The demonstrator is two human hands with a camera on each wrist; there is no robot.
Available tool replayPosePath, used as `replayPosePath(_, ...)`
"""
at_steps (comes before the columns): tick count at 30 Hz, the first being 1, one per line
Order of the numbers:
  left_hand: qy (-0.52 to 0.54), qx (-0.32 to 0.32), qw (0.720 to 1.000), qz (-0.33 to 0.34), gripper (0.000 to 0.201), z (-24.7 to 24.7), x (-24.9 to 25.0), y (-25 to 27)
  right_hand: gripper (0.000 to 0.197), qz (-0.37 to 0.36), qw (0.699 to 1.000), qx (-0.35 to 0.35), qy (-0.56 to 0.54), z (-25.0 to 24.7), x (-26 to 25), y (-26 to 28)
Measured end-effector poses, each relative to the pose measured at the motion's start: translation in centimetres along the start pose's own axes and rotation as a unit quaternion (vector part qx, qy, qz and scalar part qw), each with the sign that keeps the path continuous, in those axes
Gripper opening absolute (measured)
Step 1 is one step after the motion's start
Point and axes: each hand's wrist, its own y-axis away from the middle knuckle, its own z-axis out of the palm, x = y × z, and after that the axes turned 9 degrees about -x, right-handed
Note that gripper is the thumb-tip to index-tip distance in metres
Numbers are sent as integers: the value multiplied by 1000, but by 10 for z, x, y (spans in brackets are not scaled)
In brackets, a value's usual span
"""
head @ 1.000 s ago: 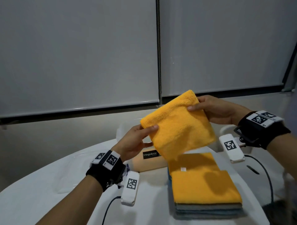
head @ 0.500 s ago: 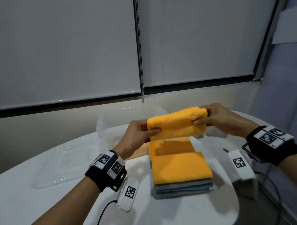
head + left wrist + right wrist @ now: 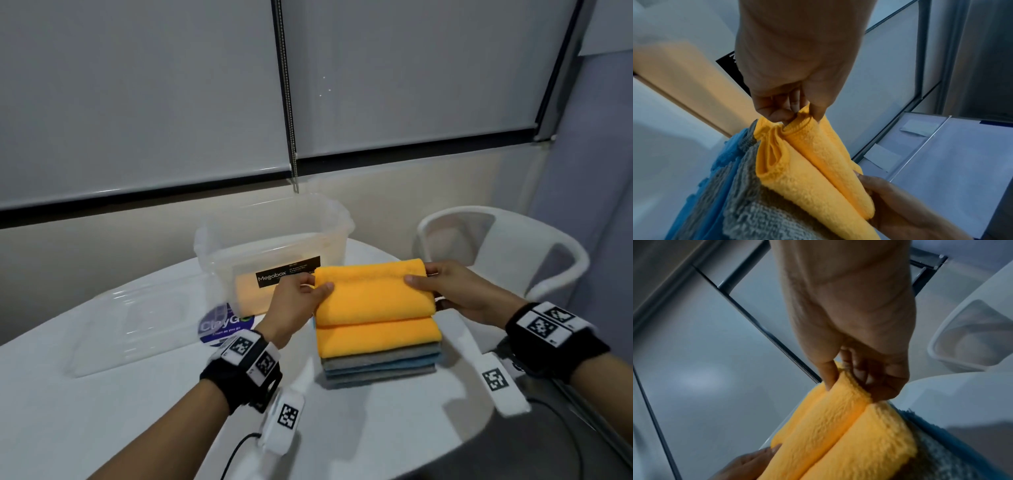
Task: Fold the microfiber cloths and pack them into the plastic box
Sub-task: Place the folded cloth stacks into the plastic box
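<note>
I hold a folded orange microfiber cloth (image 3: 371, 291) level between both hands, just above a stack of cloths (image 3: 378, 356) on the white table. My left hand (image 3: 301, 294) pinches its left end, thumb on top; the left wrist view shows the orange cloth (image 3: 818, 162) caught between thumb and fingers. My right hand (image 3: 442, 291) pinches the right end of the orange cloth (image 3: 838, 426). The stack has an orange cloth on top, grey and blue ones beneath. The clear plastic box (image 3: 274, 246) stands behind, with something orange low inside.
The box's clear lid (image 3: 137, 322) lies flat on the table at the left. A round purple sticker (image 3: 222, 323) lies in front of the box. A white plastic chair (image 3: 507, 246) stands at the right, beyond the round table's edge (image 3: 445, 459). Window blinds fill the background.
The cloth hung unfolded in the air a second ago. It has since been folded in half and brought down to just above the stack, both hands still pinching its ends.
</note>
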Motion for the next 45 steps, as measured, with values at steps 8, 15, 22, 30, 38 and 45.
replayPosePath(8, -136, 4, 986, -93, 34, 6, -6, -24, 40, 110, 990, 42, 79, 1, 15, -21)
replayPosePath(15, -55, -94, 981, -159, 45, -12, 0, -11, 38, 72, 995, 42, 48, -6, 4, -28)
replayPosePath(22, -93, -99, 982, -131, 49, -24, 13, -13, 18, -49, 998, 14, 44, 1, -59, -23)
replayPosePath(30, 213, -155, 964, -30, 52, -49, 41, 2, 24, -170, 982, -68, 36, 22, -157, -44)
replayPosePath(38, 443, 3, 896, 25, 41, -97, 77, -1, 42, -190, 981, -33, -27, 29, -204, -91)
replayPosePath(45, 267, 126, 955, 26, 42, -169, 94, -35, 48, -139, 990, -6, 2, 55, -207, -139)
